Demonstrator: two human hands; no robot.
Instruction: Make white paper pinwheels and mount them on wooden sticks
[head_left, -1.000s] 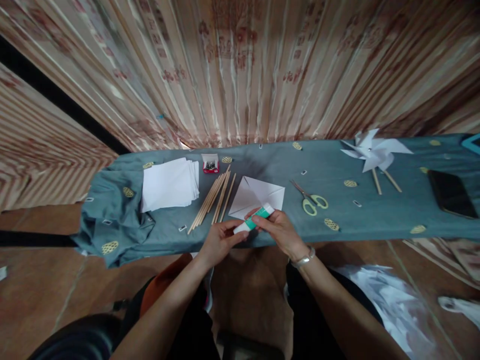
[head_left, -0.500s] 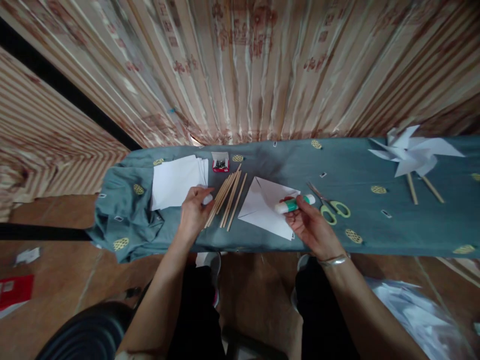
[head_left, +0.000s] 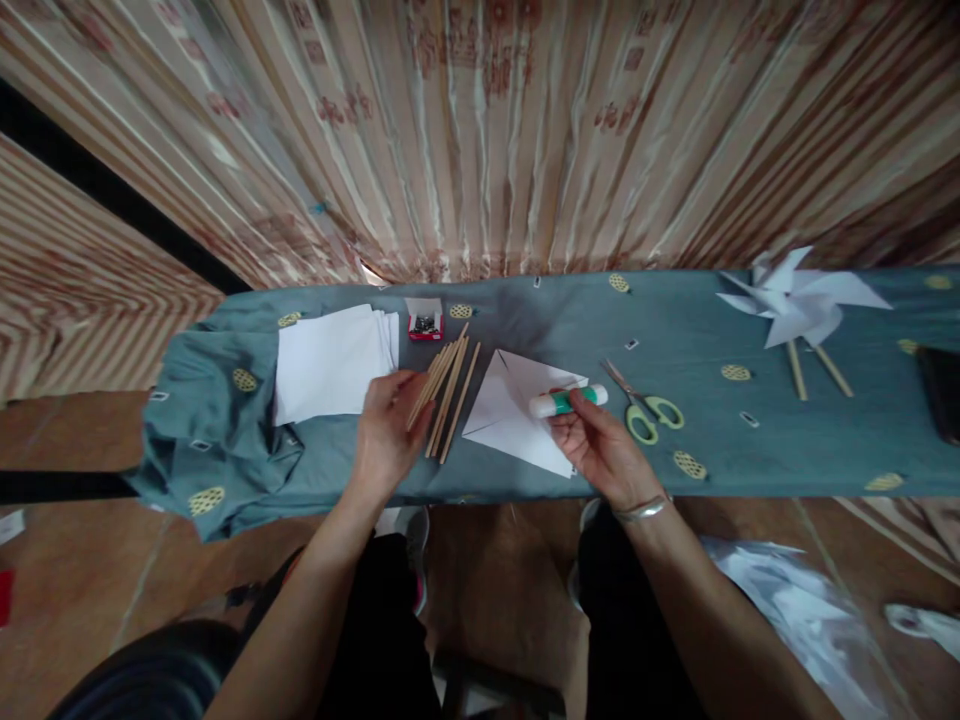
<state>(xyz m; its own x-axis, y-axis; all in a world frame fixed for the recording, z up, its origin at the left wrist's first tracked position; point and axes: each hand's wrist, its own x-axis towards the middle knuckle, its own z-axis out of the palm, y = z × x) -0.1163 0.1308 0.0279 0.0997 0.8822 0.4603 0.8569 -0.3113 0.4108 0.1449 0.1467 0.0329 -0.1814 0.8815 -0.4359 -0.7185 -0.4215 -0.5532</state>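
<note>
In my right hand [head_left: 600,440] is a green and white glue stick [head_left: 564,401], gripped between thumb and fingers and lying nearly level. It is above a square white sheet of paper [head_left: 499,410] with creases or cut lines running in from its corners. My left hand [head_left: 390,425], fingers curled, is over the left side of a loose bunch of thin wooden sticks [head_left: 448,390]. What its fingertips hold, if anything, is hidden. Scissors [head_left: 641,400] with light green handles lie partly spread just right of the paper.
A stack of white paper [head_left: 330,365] lies left of the sticks. Behind them stands a small open red box [head_left: 425,322] of small metal pieces. White paper pinwheels [head_left: 806,300] on sticks and a dark object [head_left: 941,390] are at the right. A pleated curtain [head_left: 487,150] hangs behind the cloth-covered table [head_left: 720,440].
The view has shifted slightly right. My left hand has moved rightward over the sticks, and the small white piece seen at its fingertips is now hidden. My right hand keeps the glue stick above the paper.
</note>
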